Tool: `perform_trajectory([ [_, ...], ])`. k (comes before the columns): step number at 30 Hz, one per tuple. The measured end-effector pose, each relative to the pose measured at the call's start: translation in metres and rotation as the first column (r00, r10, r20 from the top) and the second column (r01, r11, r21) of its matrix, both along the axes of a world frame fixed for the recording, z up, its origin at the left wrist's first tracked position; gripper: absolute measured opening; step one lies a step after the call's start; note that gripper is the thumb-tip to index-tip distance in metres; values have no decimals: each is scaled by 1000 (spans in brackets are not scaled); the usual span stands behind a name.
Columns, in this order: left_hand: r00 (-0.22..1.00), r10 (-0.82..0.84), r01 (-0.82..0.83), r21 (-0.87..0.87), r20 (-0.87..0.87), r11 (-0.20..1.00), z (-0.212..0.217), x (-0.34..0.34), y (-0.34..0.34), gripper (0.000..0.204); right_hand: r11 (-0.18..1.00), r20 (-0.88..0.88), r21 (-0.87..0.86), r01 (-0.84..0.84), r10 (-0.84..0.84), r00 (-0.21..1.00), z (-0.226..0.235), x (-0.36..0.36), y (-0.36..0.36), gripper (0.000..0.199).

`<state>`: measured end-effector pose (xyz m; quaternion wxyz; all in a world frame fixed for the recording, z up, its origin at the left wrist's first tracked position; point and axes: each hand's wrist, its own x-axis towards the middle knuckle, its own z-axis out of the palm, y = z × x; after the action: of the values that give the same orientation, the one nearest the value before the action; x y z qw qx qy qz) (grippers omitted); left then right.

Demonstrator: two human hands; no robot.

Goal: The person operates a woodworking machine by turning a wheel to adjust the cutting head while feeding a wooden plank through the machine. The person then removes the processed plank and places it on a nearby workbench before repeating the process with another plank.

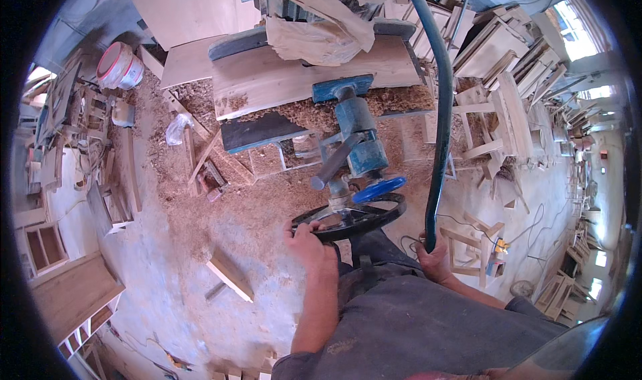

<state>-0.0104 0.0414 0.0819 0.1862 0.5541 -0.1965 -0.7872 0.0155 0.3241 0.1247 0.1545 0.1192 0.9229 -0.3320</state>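
My left hand (311, 241) is closed on the near left rim of a large black handwheel (384, 214). My right hand (436, 258) wraps round the lower end of a long dark green lever (441, 112), which rises in a curve out of the top of the view. Above the black wheel sits a smaller blue handwheel (379, 189). Both wheels belong to a blue clamp mechanism (358, 122) on a woodworking machine. Its blue plate lies against a wide wooden board (267, 79), and wood chips cover the board's near edge.
Wood shavings (187, 213) are spread over the floor. A white bucket (120, 65) stands at the far left. One loose wood piece (229, 279) lies on the floor to my left. Wooden frames (491, 126) and stacked boards (495, 45) fill the right side.
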Motion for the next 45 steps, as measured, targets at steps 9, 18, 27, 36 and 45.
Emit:
perform_trajectory([
  [9, 966, -165, 241, 453, -201, 859, -117, 17, -44, 44, 996, -89, -70, -46, 39, 995, -5, -7, 18, 26],
  [18, 998, -49, 64, 523, -43, 850, -121, 5, -22, 21, 998, -110, 16, -56, 58, 992, 2, -14, 23, 27],
  [27, 996, 78, -57, 433, -30, 899, -104, 9, -23, 38, 999, -13, 46, -28, 29, 1000, 1, -16, 28, 24],
  [36, 974, -46, 173, 592, -224, 787, -142, 11, -28, 34, 999, -46, 31, -32, 33, 998, 7, -18, 31, 23],
  [45, 976, 118, 10, 582, -181, 813, -156, 16, -22, 28, 999, 31, -7, -53, 53, 998, 5, -17, 44, 42],
])
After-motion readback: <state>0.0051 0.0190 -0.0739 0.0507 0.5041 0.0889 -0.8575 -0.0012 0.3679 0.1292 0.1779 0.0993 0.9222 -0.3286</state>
